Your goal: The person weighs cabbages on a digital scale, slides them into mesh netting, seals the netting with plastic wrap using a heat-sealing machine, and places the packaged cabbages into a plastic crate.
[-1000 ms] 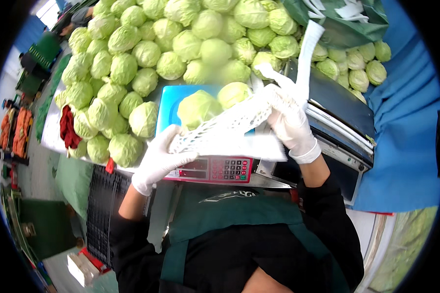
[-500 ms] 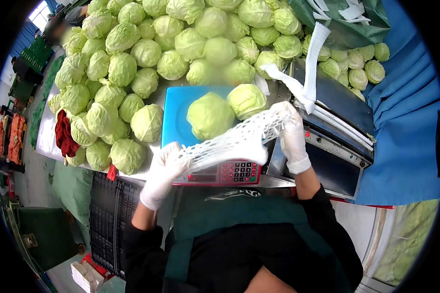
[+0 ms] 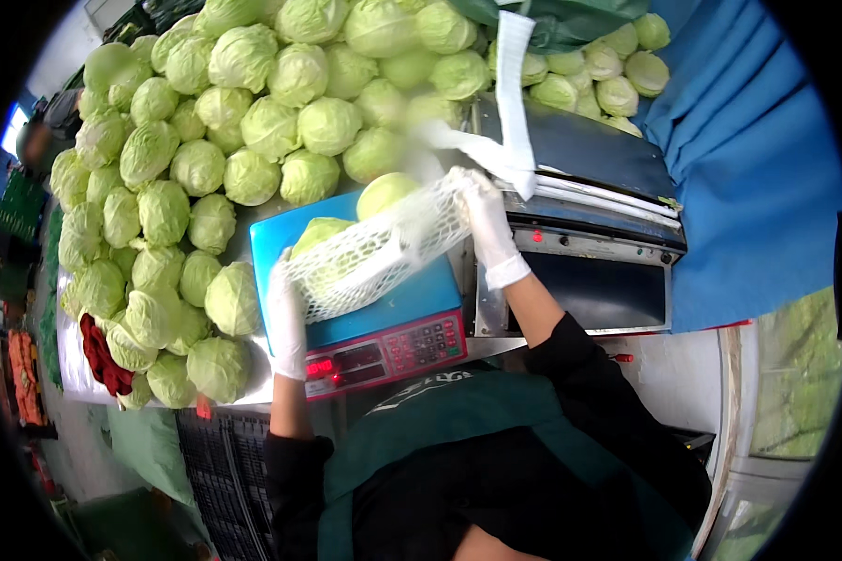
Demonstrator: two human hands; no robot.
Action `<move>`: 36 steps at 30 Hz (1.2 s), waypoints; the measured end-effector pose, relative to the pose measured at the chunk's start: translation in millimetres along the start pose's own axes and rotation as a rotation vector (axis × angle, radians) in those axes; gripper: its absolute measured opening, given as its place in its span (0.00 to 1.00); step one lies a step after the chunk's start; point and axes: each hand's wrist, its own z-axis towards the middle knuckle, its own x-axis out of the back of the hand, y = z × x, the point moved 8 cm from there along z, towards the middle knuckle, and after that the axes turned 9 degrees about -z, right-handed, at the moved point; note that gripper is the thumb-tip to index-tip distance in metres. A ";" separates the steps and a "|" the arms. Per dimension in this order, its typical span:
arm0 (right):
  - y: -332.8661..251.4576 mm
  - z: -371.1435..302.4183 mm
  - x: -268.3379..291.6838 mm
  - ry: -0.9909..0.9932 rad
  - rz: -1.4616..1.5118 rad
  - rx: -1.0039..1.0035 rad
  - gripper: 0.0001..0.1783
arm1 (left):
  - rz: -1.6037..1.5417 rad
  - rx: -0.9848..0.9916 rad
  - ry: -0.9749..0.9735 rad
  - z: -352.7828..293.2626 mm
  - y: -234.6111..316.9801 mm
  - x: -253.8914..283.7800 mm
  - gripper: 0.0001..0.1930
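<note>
A white mesh sleeve (image 3: 393, 257) is stretched between my gloved hands. My left hand (image 3: 288, 323) closes on its left end, by the left edge of the blue-topped scale (image 3: 430, 288). At the sleeve's other end my right hand (image 3: 485, 220) grips it, near the sealing machine. Two green cabbages lie on the scale: one cabbage (image 3: 386, 192) shows above the sleeve, and the left cabbage (image 3: 320, 232) is partly hidden behind its mesh. Whether the sleeve touches them I cannot tell.
Loose cabbages (image 3: 164, 213) are heaped to the left and beyond the scale. On the right stands a sealing machine (image 3: 589, 290), with white sleeve strips (image 3: 515, 103) over it. A dark red cloth (image 3: 103, 355) lies at the table's left edge; a black crate (image 3: 220, 467) stands below.
The sleeve has moved from the near side of the two cabbages to partly over them, spread wider. My left hand has shifted forward along the scale's left side. The whole view has also turned.
</note>
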 end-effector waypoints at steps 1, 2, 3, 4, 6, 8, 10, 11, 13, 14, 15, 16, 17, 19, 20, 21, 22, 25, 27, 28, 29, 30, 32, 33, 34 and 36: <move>-3.2 11.4 -3.7 0.010 -0.027 0.059 0.10 | -0.038 0.082 0.014 1.5 -6.5 -5.0 0.20; -7.5 22.8 -6.8 0.018 -0.049 0.123 0.10 | -0.063 0.061 0.016 2.0 2.5 -14.3 0.20; 5.0 41.0 -6.6 0.019 -0.140 0.117 0.11 | -0.105 0.097 0.005 2.7 -0.6 -17.1 0.21; 16.7 56.5 -8.4 0.023 -0.229 0.116 0.13 | -0.165 0.086 -0.033 7.0 -0.1 -21.3 0.23; 35.1 71.8 -26.8 -0.066 -0.336 -0.005 0.18 | -0.288 0.066 -0.099 13.3 2.8 -26.1 0.29; 70.0 100.9 -29.9 -0.128 -0.539 -0.046 0.20 | -0.384 0.155 -0.139 21.9 -2.6 -26.6 0.31; 65.6 101.4 -49.1 -0.313 -0.235 -0.032 0.20 | -0.535 0.182 -0.147 37.2 -15.4 -22.0 0.29; 54.5 90.3 -58.5 -0.422 -0.081 -0.086 0.20 | -0.609 0.196 -0.152 44.5 -16.9 -21.0 0.28; 41.7 76.5 -67.5 -0.547 0.188 -0.166 0.19 | -0.728 0.266 -0.164 54.0 -10.9 -21.1 0.26; 17.7 51.0 -81.0 -0.522 0.317 -0.338 0.18 | -0.786 0.298 -0.158 56.7 -6.0 -18.5 0.24; 11.3 54.2 -77.4 -0.548 0.331 -0.266 0.19 | -0.783 0.371 -0.131 56.4 7.8 -24.3 0.20; 8.3 58.9 -72.0 -0.569 0.346 -0.199 0.20 | -0.693 0.281 -0.284 49.4 44.5 -39.5 0.18; -9.6 52.7 -78.0 -0.645 0.294 -0.121 0.20 | -0.532 0.183 -0.378 52.4 62.3 -37.5 0.17; -47.9 35.7 -90.6 -0.797 0.197 0.022 0.20 | -0.376 0.113 -0.530 46.3 102.0 -47.8 0.13; -48.4 37.6 -88.2 -0.831 0.129 0.110 0.20 | -0.306 0.104 -0.561 46.9 102.1 -49.3 0.13; -46.3 43.2 -85.2 -0.863 0.061 0.197 0.21 | -0.237 0.095 -0.592 47.4 100.8 -49.7 0.13; -50.6 41.3 -91.0 -0.902 -0.007 0.285 0.21 | -0.166 0.085 -0.614 48.4 98.1 -47.2 0.13; -50.8 27.6 -89.8 -0.961 -0.100 0.275 0.25 | -0.076 0.044 -0.685 45.0 89.1 -42.3 0.16; -51.9 21.4 -86.1 -0.969 -0.169 0.263 0.27 | -0.076 0.088 -0.666 44.1 82.9 -35.2 0.16; -50.6 19.9 -82.9 -0.988 -0.136 0.246 0.27 | -0.024 0.062 -0.698 39.6 94.0 -43.5 0.18; -51.5 19.8 -80.3 -1.006 -0.103 0.235 0.26 | -0.001 0.048 -0.734 38.0 102.4 -49.0 0.18; -52.6 18.3 -77.5 -1.022 -0.071 0.223 0.26 | 0.022 0.033 -0.770 36.0 107.4 -53.6 0.19; -55.7 9.8 -77.6 -1.003 -0.154 0.239 0.26 | 0.129 0.011 -0.737 34.8 112.2 -52.1 0.17; -62.5 1.2 -78.8 -1.005 -0.201 0.295 0.26 | 0.182 0.001 -0.720 34.2 111.9 -51.1 0.17; -69.1 -8.4 -79.6 -1.011 -0.244 0.347 0.27 | 0.164 -0.046 -0.656 33.1 114.0 -48.1 0.15; -75.2 -20.4 -78.5 -1.020 -0.250 0.387 0.27 | 0.129 -0.138 -0.527 27.8 110.4 -45.3 0.14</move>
